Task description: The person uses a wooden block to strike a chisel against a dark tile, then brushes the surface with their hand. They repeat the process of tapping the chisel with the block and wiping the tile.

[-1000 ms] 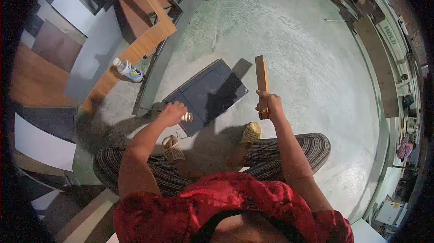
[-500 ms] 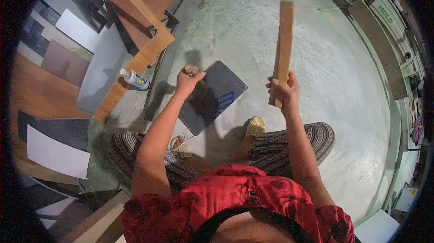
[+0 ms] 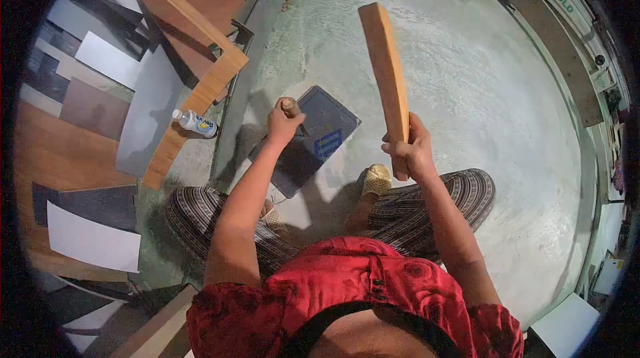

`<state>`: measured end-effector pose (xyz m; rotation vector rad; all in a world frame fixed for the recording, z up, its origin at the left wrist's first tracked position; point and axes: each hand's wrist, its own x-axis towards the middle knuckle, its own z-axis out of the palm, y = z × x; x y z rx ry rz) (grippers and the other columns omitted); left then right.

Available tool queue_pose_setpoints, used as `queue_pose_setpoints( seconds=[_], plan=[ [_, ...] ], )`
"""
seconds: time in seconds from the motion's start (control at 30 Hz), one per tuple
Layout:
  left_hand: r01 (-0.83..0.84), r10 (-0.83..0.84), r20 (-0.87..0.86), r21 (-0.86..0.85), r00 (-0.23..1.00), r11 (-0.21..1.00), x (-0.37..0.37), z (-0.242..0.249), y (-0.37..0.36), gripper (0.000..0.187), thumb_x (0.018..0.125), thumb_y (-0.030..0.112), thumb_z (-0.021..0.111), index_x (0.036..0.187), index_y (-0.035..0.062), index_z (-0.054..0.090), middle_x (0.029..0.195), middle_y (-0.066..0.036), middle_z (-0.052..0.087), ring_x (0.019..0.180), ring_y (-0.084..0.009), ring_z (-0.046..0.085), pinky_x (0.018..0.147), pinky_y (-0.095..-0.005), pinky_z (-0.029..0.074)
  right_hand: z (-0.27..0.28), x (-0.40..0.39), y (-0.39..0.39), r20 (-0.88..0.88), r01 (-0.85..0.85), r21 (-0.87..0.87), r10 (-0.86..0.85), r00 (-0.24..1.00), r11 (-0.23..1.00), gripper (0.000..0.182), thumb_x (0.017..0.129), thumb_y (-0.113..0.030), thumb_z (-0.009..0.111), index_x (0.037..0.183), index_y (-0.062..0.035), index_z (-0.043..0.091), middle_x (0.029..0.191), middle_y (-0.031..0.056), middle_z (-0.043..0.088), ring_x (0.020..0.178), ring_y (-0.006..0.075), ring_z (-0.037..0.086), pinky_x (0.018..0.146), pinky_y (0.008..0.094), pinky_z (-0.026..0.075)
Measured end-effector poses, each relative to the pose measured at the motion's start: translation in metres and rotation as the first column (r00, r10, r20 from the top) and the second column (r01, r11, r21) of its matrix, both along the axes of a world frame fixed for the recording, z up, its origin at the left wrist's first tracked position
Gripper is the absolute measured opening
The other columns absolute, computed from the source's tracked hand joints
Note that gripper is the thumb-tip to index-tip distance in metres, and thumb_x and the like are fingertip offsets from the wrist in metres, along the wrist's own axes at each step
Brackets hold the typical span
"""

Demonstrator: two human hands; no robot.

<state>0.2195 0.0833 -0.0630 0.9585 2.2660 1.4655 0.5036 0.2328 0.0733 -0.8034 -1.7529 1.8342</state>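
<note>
My right hand [image 3: 412, 151] is closed round the lower end of a long wooden piece [image 3: 385, 68], which points away from me and leans a little left at its far end. In my left hand [image 3: 283, 126] is a tool with a rounded wooden handle [image 3: 291, 106]; its dark lower part shows below my fingers, though its shape is unclear. That hand is above the left edge of a dark flat board [image 3: 327, 115] with a blue mark, lying on the floor between my feet.
At the left, a plastic bottle [image 3: 195, 124] lies on a curved wooden strip [image 3: 160, 158], near stacked panels [image 3: 110, 58]. A white sheet [image 3: 93, 237] is nearer me. Long boards [image 3: 553, 51] line the right side. My sandalled foot [image 3: 377, 180] is beyond my right knee.
The wooden piece has turned, its far end swinging left and a broader face now showing. My left hand has tilted, so more of the handled tool is visible. The view has shifted slightly.
</note>
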Motion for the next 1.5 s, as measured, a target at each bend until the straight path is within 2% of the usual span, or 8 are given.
queue_pose_setpoints(
  seconds=[0.3,0.5,0.8,0.93,1.03,1.1,1.43,1.5],
  plan=[
    [-0.263,0.265,-0.089,0.040,0.960,0.964,0.023,0.016,0.009,0.041,0.067,0.026,0.078,0.090,0.0036,0.053,0.080,-0.010,0.059,0.075,-0.0244,0.059,0.068,-0.0360,0.047,0.010,-0.010,-0.015,0.086,-0.132,0.129,0.122,0.989,0.983,0.078,0.052,-0.014,0.076,0.121,0.0042,0.043,0.102,0.0105,0.056,0.098,0.0193,0.053,0.086,0.0313,0.041],
    [-0.117,-0.110,-0.441,-0.456,0.891,0.882,0.006,-0.013,0.025,0.036,0.070,0.035,0.072,0.086,0.0062,0.057,0.082,-0.010,0.061,0.076,-0.0286,0.060,0.069,-0.0382,0.048,-0.001,-0.012,-0.026,0.194,-0.267,0.218,0.226,0.955,0.939,0.085,0.052,-0.015,0.078,0.126,0.0036,0.040,0.111,0.0109,0.054,0.103,0.0190,0.051,0.092,0.0294,0.038],
    [0.023,-0.029,0.051,0.121,0.998,0.992,0.013,-0.037,0.030,0.041,0.077,0.033,0.063,0.108,0.0097,0.052,0.094,-0.011,0.062,0.090,-0.0277,0.060,0.078,-0.0355,0.048,0.006,-0.019,-0.037,0.583,-0.429,0.347,0.166,0.795,0.834,0.089,0.052,-0.026,0.078,0.127,-0.0007,0.039,0.093,0.0208,0.062,0.088,0.0335,0.061,0.075,0.0363,0.047],
    [0.109,-0.120,0.210,0.063,0.970,0.992,0.012,-0.017,0.021,0.039,0.078,0.028,0.065,0.108,0.0068,0.053,0.103,-0.011,0.061,0.096,-0.0229,0.058,0.080,-0.0320,0.047,-0.007,-0.019,-0.041,0.297,-0.238,0.487,0.097,0.950,0.840,0.070,0.052,-0.023,0.077,0.112,-0.0047,0.045,0.081,0.0193,0.061,0.080,0.0382,0.060,0.069,0.0421,0.046],
    [-0.031,-0.012,-0.173,-0.242,0.985,0.970,0.018,-0.007,0.026,0.037,0.074,0.021,0.069,0.105,0.0060,0.055,0.097,-0.010,0.063,0.091,-0.0215,0.060,0.078,-0.0321,0.047,-0.004,-0.023,-0.035,0.448,-0.354,0.423,0.147,0.882,0.834,0.090,0.051,-0.025,0.079,0.127,0.0008,0.039,0.096,0.0205,0.062,0.089,0.0306,0.061,0.078,0.0340,0.047],
    [-0.026,-0.112,0.388,0.334,0.915,0.942,-0.003,-0.067,0.032,0.036,0.077,0.025,0.066,0.104,0.0057,0.056,0.098,-0.011,0.064,0.093,-0.0238,0.061,0.081,-0.0360,0.048,0.004,-0.028,-0.034,0.684,-0.514,0.273,0.212,0.698,0.813,0.089,0.051,-0.024,0.078,0.127,0.0021,0.039,0.098,0.0202,0.061,0.091,0.0286,0.062,0.079,0.0334,0.047],
    [0.054,-0.070,-0.362,-0.053,0.929,0.997,0.002,-0.057,0.029,0.030,0.085,0.027,0.055,0.105,0.0045,0.056,0.089,-0.012,0.066,0.087,-0.0289,0.063,0.076,-0.0357,0.050,-0.008,-0.022,-0.037,0.502,-0.380,0.418,0.139,0.854,0.825,0.089,0.051,-0.024,0.078,0.127,0.0020,0.039,0.094,0.0220,0.062,0.088,0.0332,0.061,0.077,0.0364,0.047],
    [-0.069,0.042,0.159,0.169,0.986,0.983,-0.011,-0.101,0.035,0.030,0.085,0.026,0.055,0.106,0.0039,0.055,0.089,-0.010,0.065,0.084,-0.0278,0.063,0.074,-0.0347,0.051,-0.004,-0.024,-0.039,0.596,-0.460,0.411,0.150,0.789,0.787,0.090,0.052,-0.025,0.079,0.128,0.0007,0.039,0.096,0.0227,0.061,0.089,0.0348,0.061,0.077,0.0371,0.046]
  ],
)
